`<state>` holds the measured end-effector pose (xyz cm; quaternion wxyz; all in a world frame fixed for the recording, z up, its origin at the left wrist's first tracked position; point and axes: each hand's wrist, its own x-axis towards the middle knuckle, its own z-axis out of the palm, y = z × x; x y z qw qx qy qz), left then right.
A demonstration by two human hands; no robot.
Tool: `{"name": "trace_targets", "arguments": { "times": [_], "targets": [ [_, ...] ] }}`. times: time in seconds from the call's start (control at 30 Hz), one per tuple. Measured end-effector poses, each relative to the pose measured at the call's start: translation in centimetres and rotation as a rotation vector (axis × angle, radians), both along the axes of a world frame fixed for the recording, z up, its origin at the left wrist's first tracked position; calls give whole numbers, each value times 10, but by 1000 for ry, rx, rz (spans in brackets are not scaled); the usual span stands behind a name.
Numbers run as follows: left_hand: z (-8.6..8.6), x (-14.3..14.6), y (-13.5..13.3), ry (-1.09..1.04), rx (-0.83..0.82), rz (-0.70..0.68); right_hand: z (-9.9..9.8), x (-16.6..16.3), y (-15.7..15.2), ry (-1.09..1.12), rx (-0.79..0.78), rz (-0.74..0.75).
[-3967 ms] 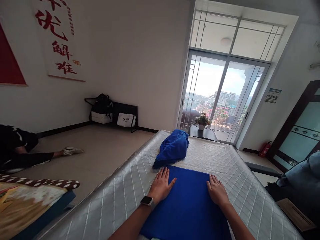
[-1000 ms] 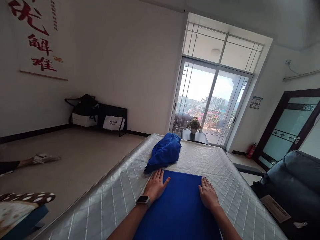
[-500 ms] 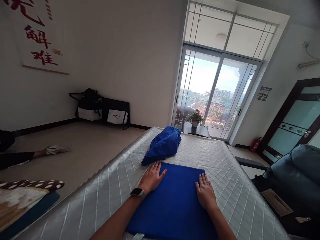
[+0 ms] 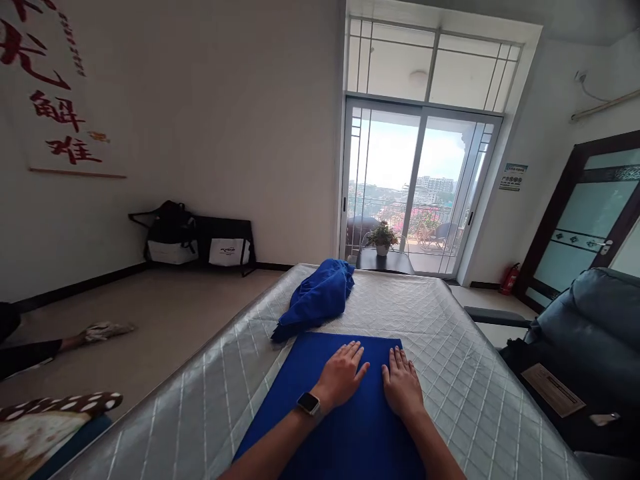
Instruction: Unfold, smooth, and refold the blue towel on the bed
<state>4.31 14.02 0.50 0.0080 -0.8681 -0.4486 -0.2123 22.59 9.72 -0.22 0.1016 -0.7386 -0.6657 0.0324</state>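
Note:
A flat blue cloth (image 4: 310,387) lies spread on a quilted grey mattress (image 4: 450,373) in front of me. My left hand (image 4: 343,377), with a watch on its wrist, rests palm down on the cloth's far right part, fingers stretched out. Close beside it, my right hand (image 4: 401,387) also lies flat on the cloth near its far right corner. Neither hand holds anything. Just beyond the flat cloth's far left corner sits a crumpled heap of blue cloth (image 4: 316,298).
A small dark table with a potted plant (image 4: 383,238) stands past the mattress before the glass balcony doors (image 4: 415,187). A grey armchair (image 4: 590,333) is at the right. Another person's leg and shoe (image 4: 103,329) lie on the floor at left. Bags (image 4: 173,233) sit by the wall.
My left hand has slid right across the flat cloth from its far left corner to beside my right hand. The right hand has shifted slightly left.

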Motion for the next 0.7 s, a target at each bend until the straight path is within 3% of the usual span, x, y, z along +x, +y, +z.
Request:
{"name": "trace_targets", "arguments": {
  "times": [0.13,0.27,0.4,0.7],
  "targets": [
    [-2,62,-5,-22,-69,-96,-4,3,-1,-35,0,39],
    [-6,67,2,3,-144,-57,-4,4,0,-24,-2,39],
    [-11,26,14,29,-171,31,-1,1,0,5,4,3],
    [-32,-117,39,92,-156,289,-1,0,-1,-1,5,1]
  ]
}}
